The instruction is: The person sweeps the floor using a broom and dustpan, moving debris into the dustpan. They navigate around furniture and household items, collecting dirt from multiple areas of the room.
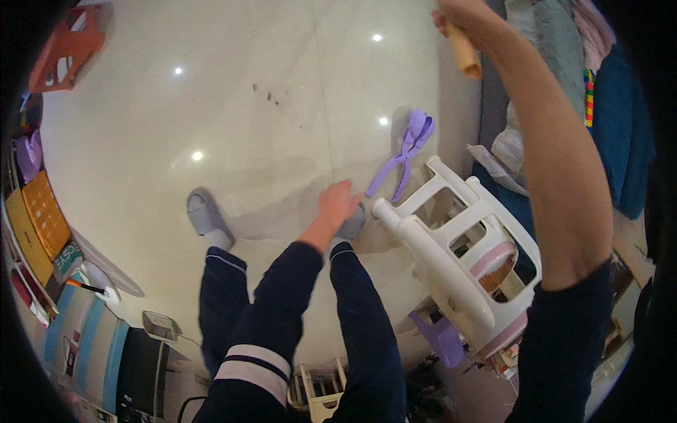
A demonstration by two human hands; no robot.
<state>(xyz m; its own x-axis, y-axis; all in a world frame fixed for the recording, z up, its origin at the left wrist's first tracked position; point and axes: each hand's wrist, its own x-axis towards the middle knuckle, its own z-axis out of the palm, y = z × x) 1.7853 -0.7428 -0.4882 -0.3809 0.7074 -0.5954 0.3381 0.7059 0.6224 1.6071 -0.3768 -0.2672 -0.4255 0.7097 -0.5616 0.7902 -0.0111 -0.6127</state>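
My right hand (463, 18), at the top right of the head view, is closed around an orange-tan cylindrical handle (466, 58), whose far part is hidden by the hand or cut off by the picture's edge. Low over the floor, my left hand (338, 202) has its fingers apart and holds nothing; it is in front of my right grey slipper (351, 224). A purple plastic clamp-like tool with rounded cups (407, 153) lies on the floor to the right of that hand. Beside it, a white plastic stool (455, 232) with pink parts is tipped on its side.
Dark specks (270, 97) mark the glossy tiled floor (254, 127). An orange plastic stool (71, 47) stands at the upper left. Cloths (550, 58) are heaped at the right, a purple plastic piece (441, 338) lies below the white stool, and a cream rack (322, 396) is behind my legs.
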